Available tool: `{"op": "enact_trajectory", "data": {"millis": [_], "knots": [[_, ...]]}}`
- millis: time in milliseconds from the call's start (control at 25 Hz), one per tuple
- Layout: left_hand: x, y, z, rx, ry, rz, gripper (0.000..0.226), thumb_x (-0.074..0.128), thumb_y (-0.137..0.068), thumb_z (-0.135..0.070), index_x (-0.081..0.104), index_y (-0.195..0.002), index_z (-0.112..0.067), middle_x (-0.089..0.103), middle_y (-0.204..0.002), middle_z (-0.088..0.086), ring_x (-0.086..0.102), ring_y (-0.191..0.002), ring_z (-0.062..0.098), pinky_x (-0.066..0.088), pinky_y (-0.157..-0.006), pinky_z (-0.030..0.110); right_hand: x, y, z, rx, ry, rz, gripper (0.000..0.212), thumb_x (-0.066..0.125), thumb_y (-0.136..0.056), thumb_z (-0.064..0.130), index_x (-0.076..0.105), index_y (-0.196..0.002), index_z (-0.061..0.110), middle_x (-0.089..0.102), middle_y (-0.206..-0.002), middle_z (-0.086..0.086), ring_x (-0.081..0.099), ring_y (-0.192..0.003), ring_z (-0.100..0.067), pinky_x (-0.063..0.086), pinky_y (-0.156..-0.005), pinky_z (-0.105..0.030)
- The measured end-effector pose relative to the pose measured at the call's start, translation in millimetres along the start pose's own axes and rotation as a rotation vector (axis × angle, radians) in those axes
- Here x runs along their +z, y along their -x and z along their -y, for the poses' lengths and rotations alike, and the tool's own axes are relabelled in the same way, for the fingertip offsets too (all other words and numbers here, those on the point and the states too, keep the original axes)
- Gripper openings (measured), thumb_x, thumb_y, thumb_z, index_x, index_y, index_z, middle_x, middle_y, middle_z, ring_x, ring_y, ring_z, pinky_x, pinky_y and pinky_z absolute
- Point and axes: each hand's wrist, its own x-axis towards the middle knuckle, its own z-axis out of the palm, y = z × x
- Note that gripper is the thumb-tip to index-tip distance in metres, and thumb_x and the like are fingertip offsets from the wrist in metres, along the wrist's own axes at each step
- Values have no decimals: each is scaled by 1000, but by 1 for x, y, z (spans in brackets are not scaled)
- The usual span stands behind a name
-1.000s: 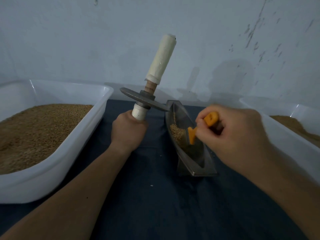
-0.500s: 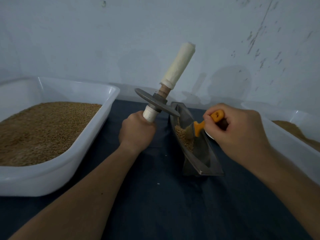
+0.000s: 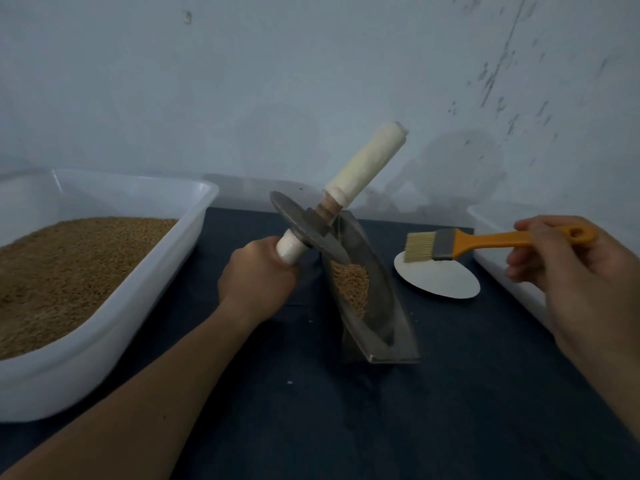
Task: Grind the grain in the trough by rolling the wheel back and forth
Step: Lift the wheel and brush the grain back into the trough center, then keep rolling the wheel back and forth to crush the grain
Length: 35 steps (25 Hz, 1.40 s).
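Trough (image 3: 379, 317): middle of worktop (image 3: 346, 427), grain (image 3: 349, 282) heaped in its far half. Wheel (image 3: 304, 226): tilted over the trough's far end, its lower handle gripped by left hand (image 3: 258, 282). Brush (image 3: 450, 245): now out of the trough, held by right hand (image 3: 568, 268) over a white disc (image 3: 443, 282). Sweeping probably finished; rolling not begun.

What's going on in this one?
A person stands at a dark table. The left hand grips the near handle of the wheel, holding it tilted at the far end of the metal trough, not set upright for rolling. Grain lies in the trough. The right hand holds an orange brush over a white disc to the right of the trough. A white tub of grain sits on the left.
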Motion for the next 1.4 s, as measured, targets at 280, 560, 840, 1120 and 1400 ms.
{"op": "enact_trajectory", "data": {"millis": [280, 560, 840, 1120, 1400], "knots": [[2, -1, 5, 31, -5, -23, 15, 61, -63, -44, 58, -77, -44, 63, -62, -11, 61, -60, 11, 45, -54, 29, -28, -14, -60, -336, 605, 386, 32, 57, -99, 38, 62, -129, 47, 66, -100, 23, 65, -88, 0, 54, -72, -23], [2, 5, -6, 164, -220, -4, 18, 70, -75, -32, 56, -75, -44, 58, -55, -13, 55, -53, 6, 37, -49, 24, -29, -3, -68, -124, 1052, 913, 84, 61, -89, 20, 18, -156, 49, 26, -129, 21, 35, -110, -1, 42, -93, -20], [-3, -4, -25, 415, -687, 26, 13, 63, -80, -39, 52, -81, -34, 54, -67, -11, 53, -60, 16, 29, -49, 27, 37, -5, -2, -587, 993, 623, 111, 76, -70, 12, 11, -159, 26, 20, -161, 1, 25, -146, -22, 30, -117, -48], [3, -14, -41, 536, -860, 40, 31, 62, -81, -32, 32, -78, -34, 25, -62, -9, 29, -53, 17, 17, -47, 27, 87, -35, -24, -507, 1147, 757, 27, 68, -84, 21, 44, -94, 28, 50, -93, 6, 50, -79, -21, 33, -59, -33], [15, -42, -44, 536, -931, 81, 16, 62, -83, -30, 46, -81, -33, 34, -65, -7, 34, -51, 17, 28, -50, 32, 108, -54, -51, -498, 1188, 750, 26, 68, -82, 30, 42, -82, 30, 40, -75, 3, 48, -70, -26, 31, -54, -31]]}}
